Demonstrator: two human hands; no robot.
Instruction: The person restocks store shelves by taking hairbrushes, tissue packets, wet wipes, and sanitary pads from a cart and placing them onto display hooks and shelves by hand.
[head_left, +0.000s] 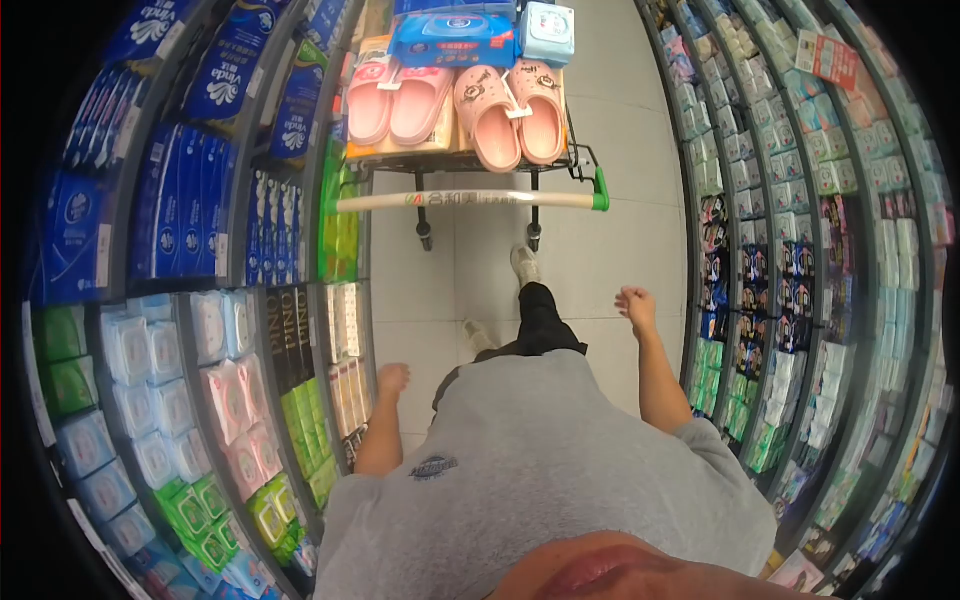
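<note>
My left hand hangs at my side, near the shelves of tissue packs; its fingers are curled and what they hold, if anything, does not show. On the other side, my right hand is raised over the floor with its fingers bent inward. Neither hand touches the cart handle. Two pairs of pink clogs lie on top of the cart's load, behind a blue wipes pack and a pale blue pack.
Shelves of blue tissue packs and wipes packs line one side of the aisle. Shelves of small packets line the other. A grey tiled floor runs between them. The cart stands ahead of my feet.
</note>
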